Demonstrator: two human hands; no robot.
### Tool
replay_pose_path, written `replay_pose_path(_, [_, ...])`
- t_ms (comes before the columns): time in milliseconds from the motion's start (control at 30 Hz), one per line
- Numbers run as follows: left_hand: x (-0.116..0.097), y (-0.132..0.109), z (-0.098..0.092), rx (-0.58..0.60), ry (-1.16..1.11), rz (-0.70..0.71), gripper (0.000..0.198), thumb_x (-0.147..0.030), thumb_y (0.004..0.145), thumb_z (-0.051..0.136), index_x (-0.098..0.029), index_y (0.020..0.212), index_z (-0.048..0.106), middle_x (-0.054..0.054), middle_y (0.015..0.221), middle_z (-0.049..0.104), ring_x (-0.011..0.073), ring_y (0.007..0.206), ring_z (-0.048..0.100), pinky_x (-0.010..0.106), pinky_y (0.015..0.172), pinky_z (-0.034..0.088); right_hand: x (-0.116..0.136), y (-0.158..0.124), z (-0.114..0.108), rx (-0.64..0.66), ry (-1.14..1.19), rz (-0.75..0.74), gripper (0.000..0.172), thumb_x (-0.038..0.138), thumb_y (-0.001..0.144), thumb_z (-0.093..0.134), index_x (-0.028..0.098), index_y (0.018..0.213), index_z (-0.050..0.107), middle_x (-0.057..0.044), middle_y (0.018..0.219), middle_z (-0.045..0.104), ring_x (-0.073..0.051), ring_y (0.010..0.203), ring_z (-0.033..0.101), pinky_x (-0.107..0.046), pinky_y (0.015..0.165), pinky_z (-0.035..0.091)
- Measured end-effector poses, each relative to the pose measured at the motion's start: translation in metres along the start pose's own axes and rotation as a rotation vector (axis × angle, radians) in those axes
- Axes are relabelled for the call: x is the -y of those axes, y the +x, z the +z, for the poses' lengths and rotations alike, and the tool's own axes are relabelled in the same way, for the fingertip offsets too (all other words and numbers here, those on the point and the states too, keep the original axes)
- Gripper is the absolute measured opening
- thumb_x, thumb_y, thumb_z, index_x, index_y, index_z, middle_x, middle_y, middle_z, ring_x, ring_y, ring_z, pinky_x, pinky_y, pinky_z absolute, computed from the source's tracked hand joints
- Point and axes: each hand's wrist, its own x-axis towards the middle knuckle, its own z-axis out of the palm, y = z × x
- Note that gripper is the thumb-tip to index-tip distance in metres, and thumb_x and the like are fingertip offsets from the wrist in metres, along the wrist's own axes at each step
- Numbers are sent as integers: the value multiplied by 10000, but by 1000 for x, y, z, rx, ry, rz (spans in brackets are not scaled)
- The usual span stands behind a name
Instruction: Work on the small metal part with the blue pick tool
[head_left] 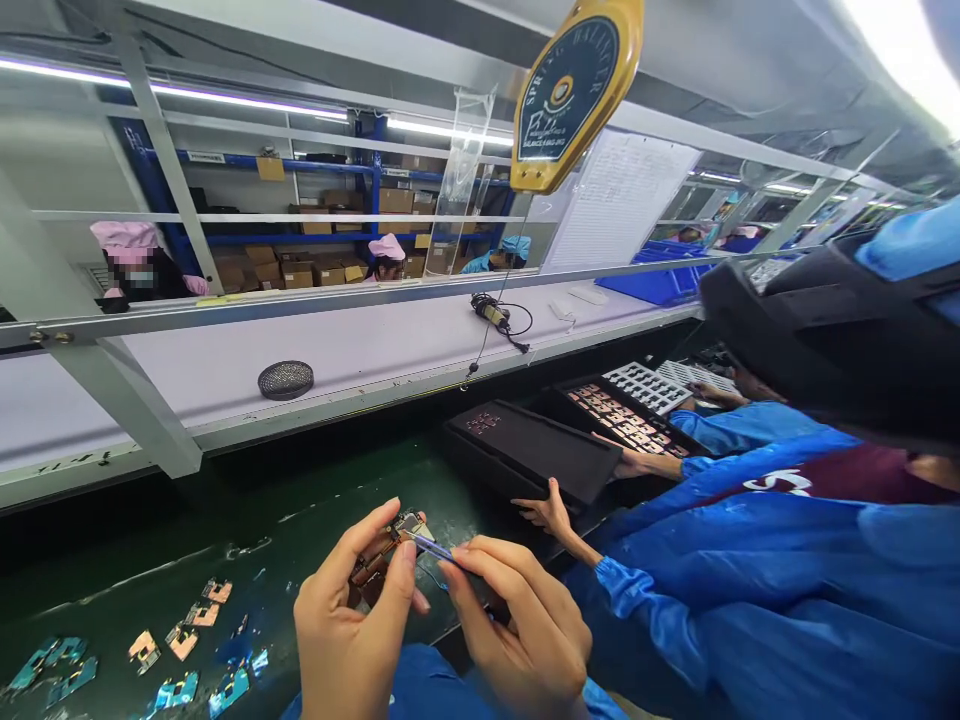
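Over the green belt (300, 520), left hand (352, 620) pinches a small circuit board (379, 560) w/ fingers closed while right hand (517, 620) grips tweezers (427, 543) at its edge—mid-placement, next needs steady, precise tip control.

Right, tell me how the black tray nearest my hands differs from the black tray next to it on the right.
The near black tray is almost bare, with only a small cluster of parts in one far corner; the far black tray is filled with rows of copper-coloured parts. A co-worker's hand touches the near tray's front corner, while another hand rests on the far tray's front edge. Both are dark, flat and rectangular, side by side on the green belt.
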Motion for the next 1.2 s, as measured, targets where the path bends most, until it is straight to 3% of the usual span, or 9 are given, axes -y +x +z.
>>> replay_pose_path(167, [6, 4, 5, 24, 55, -53, 347, -355, 776, 809, -242, 1103, 787, 19, 866, 778, 100, 515, 593, 210, 517, 536, -6, -7, 3, 52, 49, 86, 100, 77, 909, 669, 176, 928, 668, -32, 802, 712, -138, 684, 702, -222, 615, 577])
replay_pose_path(233, [9, 5, 7, 44, 87, -65, 383, -371, 779, 805, -250, 1142, 777, 31, 910, 784, 129, 609, 660, 204, 539, 547, -6, -11, 2, 148, 142, 231, 97, 111, 951, 609, 182, 888, 628, -10, 754, 656, -112, 622, 654, -194, 542, 518])
replay_pose_path(367, [15, 10, 7, 145, 147, -24, 290, -350, 789, 788, -259, 1064, 800, 45, 960, 801, 202, 881, 744, 240, 779, 589, -5, -17, -5, 309, 350, 576, 191, 251, 1016, 523, 188, 844, 577, 42, 639, 537, -73, 487, 483, -178, 439, 373])
replay_pose_path(567, [25, 25, 2, 415, 238, -6, 232, -400, 805, 790, -228, 959, 809, 61, 891, 792, 200, 783, 726, 244, 696, 575, -14, -19, -16, 421, 766, 1021, 421, 550, 958, 604, 181, 782, 507, 71, 616, 422, -66, 542, 344, -181, 495, 286])
replay_pose_path(767, [29, 33, 8, 481, 208, -21, 217, -378, 765, 802, -185, 863, 790, 60, 782, 770, 195, 698, 706, 249, 637, 553, -27, -15, -22, 592, 1248, 1377, 484, 603, 875, 710, 214, 810, 429, 138, 549, 291, -28, 450, 136, -170, 407, 100])
replay_pose_path(867, [29, 35, 12, 488, 175, -50, 224, -368, 739, 818, -172, 839, 782, 60, 763, 763, 195, 681, 696, 257, 629, 551, -29, -13, -22, 682, 1389, 1437, 474, 615, 915, 654, 210, 794, 439, 156, 508, 233, -13, 396, 94, -163, 372, 102])
replay_pose_path(1033, [32, 36, 13, 490, 168, -91, 211, -360, 754, 817, -171, 839, 774, 55, 780, 762, 189, 723, 693, 257, 677, 542, -36, -15, -22, 717, 1409, 1443, 516, 628, 898, 669, 201, 719, 441, 162, 444, 219, -6, 360, 98, -155, 346, 103])
replay_pose_path(1200, [35, 35, 15, 469, 182, -78, 207, -354, 742, 828, -166, 796, 759, 43, 749, 748, 173, 692, 672, 245, 646, 515, -45, -16, -22, 850, 1613, 1561, 477, 584, 883, 697, 212, 722, 445, 159, 435, 216, -24, 358, 105, -155, 334, 126])
